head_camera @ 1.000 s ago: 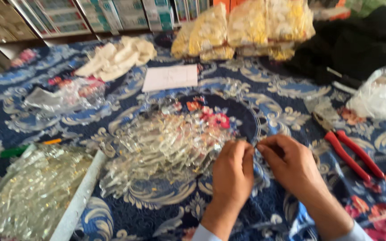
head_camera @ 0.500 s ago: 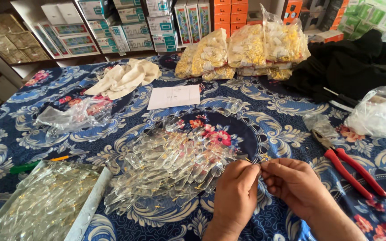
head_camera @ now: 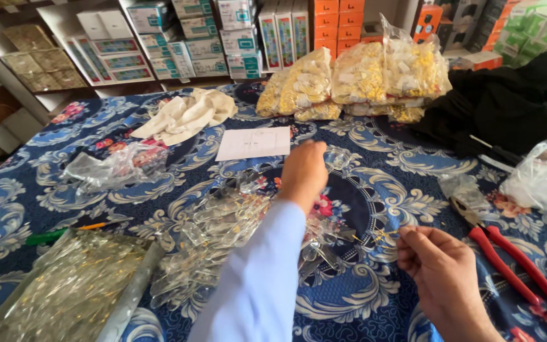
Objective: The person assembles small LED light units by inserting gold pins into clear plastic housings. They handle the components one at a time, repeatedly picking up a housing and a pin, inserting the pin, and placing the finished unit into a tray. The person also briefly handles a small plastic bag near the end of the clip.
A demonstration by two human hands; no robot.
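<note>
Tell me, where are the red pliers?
In the head view, the red pliers lie on the patterned tablecloth at the far right, just beyond the right hand and below a clear plastic bag.

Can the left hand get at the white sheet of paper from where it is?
Probably yes. The left hand is stretched out just short of the white paper, and only bare cloth lies between them.

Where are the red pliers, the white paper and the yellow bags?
Red pliers [head_camera: 508, 259], head view, on a red handle.
White paper [head_camera: 254, 143], head view, middle of the sheet.
Yellow bags [head_camera: 359, 73], head view, front of the middle bag.
</note>
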